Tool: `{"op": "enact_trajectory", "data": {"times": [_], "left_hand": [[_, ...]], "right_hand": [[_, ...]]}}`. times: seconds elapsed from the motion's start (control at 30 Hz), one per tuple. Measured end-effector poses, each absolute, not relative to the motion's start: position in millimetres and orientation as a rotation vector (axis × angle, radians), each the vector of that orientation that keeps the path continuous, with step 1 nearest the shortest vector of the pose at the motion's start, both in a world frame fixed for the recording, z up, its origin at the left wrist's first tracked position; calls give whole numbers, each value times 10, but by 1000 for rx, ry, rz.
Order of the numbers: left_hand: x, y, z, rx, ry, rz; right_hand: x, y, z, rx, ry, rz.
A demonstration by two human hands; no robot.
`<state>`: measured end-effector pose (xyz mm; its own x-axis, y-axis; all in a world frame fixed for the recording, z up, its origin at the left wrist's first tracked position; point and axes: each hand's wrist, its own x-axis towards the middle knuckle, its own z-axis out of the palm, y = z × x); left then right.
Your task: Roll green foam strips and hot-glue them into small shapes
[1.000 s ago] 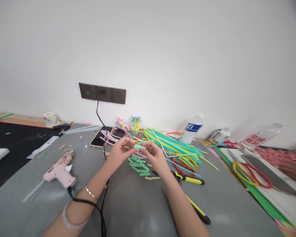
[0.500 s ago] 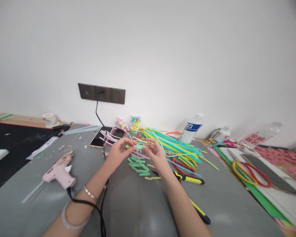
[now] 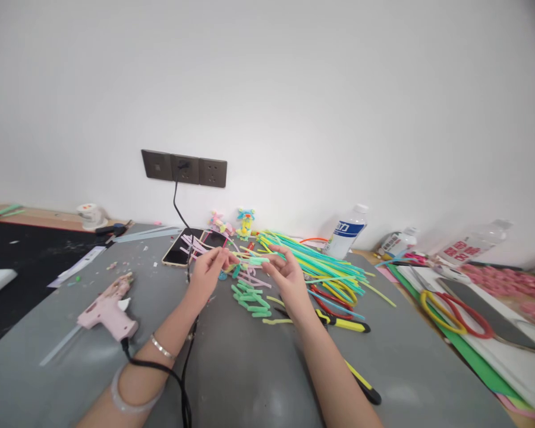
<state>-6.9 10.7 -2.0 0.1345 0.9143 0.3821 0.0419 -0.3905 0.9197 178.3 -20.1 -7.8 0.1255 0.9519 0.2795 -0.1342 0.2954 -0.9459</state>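
My left hand [image 3: 208, 271] and my right hand [image 3: 285, 274] are raised over the grey mat [image 3: 241, 368], fingers pinched. Between them they hold a short green straw piece [image 3: 257, 260], the right hand at one end and the left hand's fingertips near the other, with pale thin strips around it. Below the hands lies a small heap of cut green straw pieces [image 3: 249, 298]. A bundle of long green, yellow and blue straws [image 3: 312, 261] spreads out to the right of my right hand.
A pink glue gun [image 3: 108, 310] lies at left, its black cord [image 3: 178, 380] running to the wall socket [image 3: 183, 168]. Two phones [image 3: 182, 247] lie behind the hands. Yellow-handled pliers [image 3: 343, 324], red-and-yellow scissors [image 3: 455, 315], water bottles [image 3: 345, 233] and coloured sheets [image 3: 472, 356] sit at right.
Both hands have lifted slightly and moved a little apart, carrying the green straw piece up and away from the heap.
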Motion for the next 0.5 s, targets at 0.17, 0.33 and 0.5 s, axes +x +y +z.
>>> {"op": "enact_trajectory", "data": {"times": [0.17, 0.33, 0.5], "left_hand": [[-12, 90, -61, 1757, 818, 1199], [-12, 92, -98, 1860, 783, 1149], [-26, 101, -112, 1885, 834, 1164]], "right_hand": [[1755, -226, -55, -898, -1208, 1038], [1735, -240, -44, -891, -1282, 1035], [1721, -240, -56, -895, -1332, 982]]}}
